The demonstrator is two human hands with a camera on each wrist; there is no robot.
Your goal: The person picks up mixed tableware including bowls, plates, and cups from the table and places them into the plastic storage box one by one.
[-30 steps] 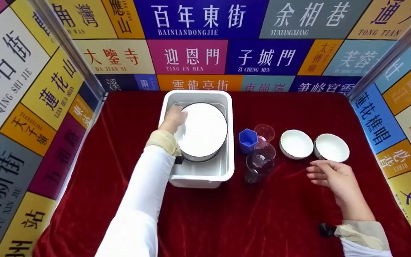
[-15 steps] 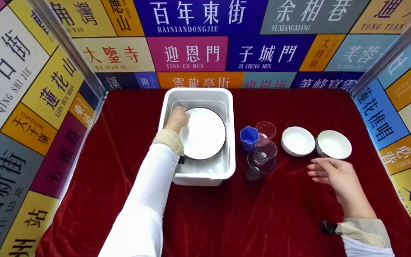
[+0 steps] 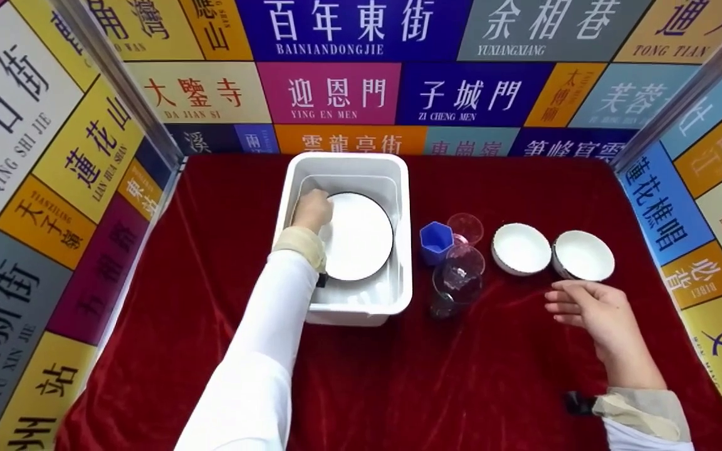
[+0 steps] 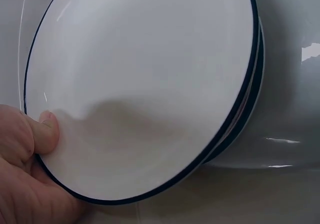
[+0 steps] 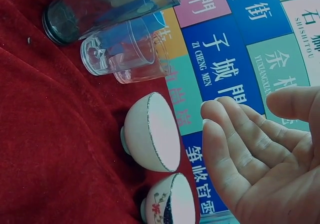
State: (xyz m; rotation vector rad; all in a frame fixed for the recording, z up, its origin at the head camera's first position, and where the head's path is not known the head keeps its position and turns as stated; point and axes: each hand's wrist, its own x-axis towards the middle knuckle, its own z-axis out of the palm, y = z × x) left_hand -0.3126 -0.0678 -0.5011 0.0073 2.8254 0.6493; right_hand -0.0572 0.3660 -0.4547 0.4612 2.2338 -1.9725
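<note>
My left hand (image 3: 313,210) reaches into a white plastic tub (image 3: 345,160) and pinches the left edge of a round white plate (image 3: 359,237). In the left wrist view, the thumb lies over the plate's dark blue rim, and the fingers are hidden beneath. The edge of at least one more blue-rimmed plate (image 4: 256,92) shows just under it. My right hand (image 3: 596,316) hovers over the red cloth, holding nothing, its fingers loosely extended. Nearest to it are two white bowls, one on the right (image 3: 583,257) and one on the left (image 3: 521,249).
Between tub and bowls stand a blue hexagonal cup (image 3: 436,243), a pinkish clear cup (image 3: 466,229), another clear cup (image 3: 466,258) and a dark transparent tumbler (image 3: 452,297). Red velvet cloth (image 3: 436,388) covers the table. Sign-printed panels (image 3: 348,94) enclose the back and sides.
My left hand has lowered the plate deeper into the tub, and it looks smaller from above. The right hand has hardly moved.
</note>
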